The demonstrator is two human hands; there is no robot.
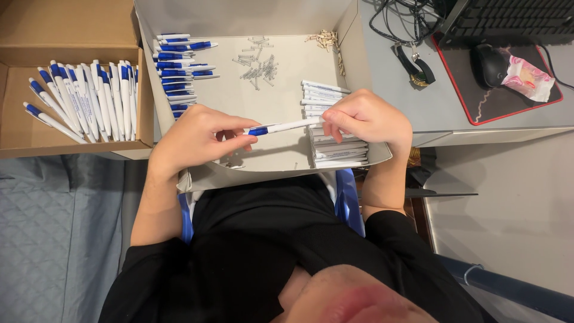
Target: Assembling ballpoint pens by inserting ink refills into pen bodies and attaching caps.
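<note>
A white pen with a blue tip section (286, 126) is held level between both hands over a white cardboard tray (275, 158). My left hand (197, 139) pinches its blue end. My right hand (366, 116) pinches its white barrel end. Under my right hand lies a stack of white pen barrels (335, 152). Blue and white pen parts (179, 66) lie in a pile at the tray's left. Small metal springs (257, 66) are scattered in the tray's middle, and small beige parts (326, 40) sit at its far right corner.
A brown cardboard box (66, 36) at the left holds several finished blue and white pens (89, 98). On the grey desk at the right are a black mouse (490, 64) on a red-edged pad, a pink wrapped sweet (527, 78), cables and a keyboard (514, 18).
</note>
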